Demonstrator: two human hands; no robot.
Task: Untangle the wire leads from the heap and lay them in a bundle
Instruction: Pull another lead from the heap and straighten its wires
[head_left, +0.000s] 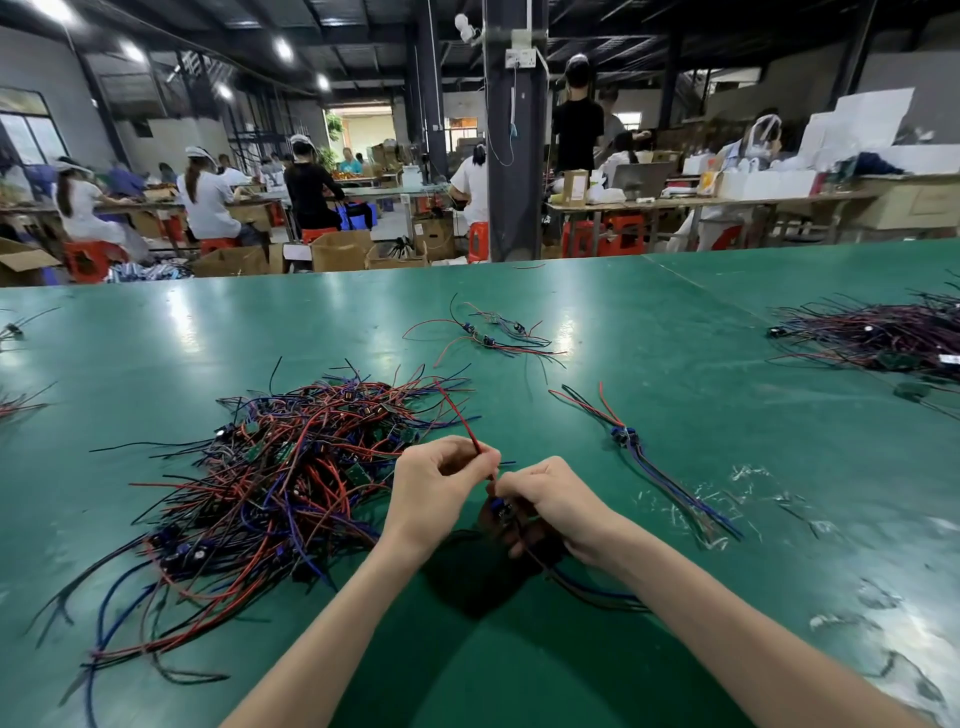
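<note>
Tightly curled fingers (453, 451), left hand (434, 486) and right hand (548, 499), on one lead (460, 417).

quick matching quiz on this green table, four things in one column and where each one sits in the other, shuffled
Things
1 big heap of wire leads
2 small bundle
3 lead with the long red wire
4 clear plastic scraps

Places
A gripped between left hand and right hand
B farthest right of the four
C lying left of the left hand
D lying just beyond the right hand

Pairs: 1-C, 2-D, 3-A, 4-B
</note>
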